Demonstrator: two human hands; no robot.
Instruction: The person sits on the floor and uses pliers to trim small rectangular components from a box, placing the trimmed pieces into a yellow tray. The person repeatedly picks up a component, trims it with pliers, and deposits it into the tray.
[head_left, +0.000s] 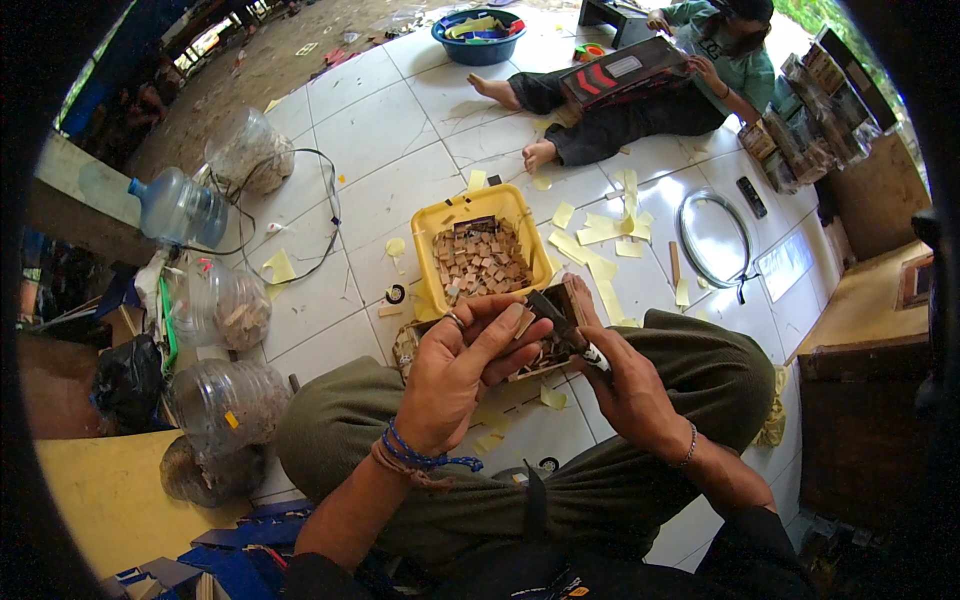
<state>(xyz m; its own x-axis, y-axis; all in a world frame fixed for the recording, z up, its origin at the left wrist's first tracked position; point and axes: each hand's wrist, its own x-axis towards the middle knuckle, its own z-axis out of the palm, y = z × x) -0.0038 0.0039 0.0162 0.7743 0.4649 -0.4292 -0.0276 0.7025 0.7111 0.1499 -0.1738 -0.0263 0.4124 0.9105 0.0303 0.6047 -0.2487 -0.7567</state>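
While the left hand (450, 370) pinches a flat wooden piece (524, 321), the right hand (637, 388) grips a dark, blocky tool (556, 318) beside it, nearer than the yellow plastic tub (521, 218) heaped with squarish chips (482, 264).

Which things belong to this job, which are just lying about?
Likely in the job:
- small flat tan piece in left hand
- dark oblong object in right hand
- yellow plastic tub of tan squares

Likely lying about:
- grey round coil
- translucent blue jug
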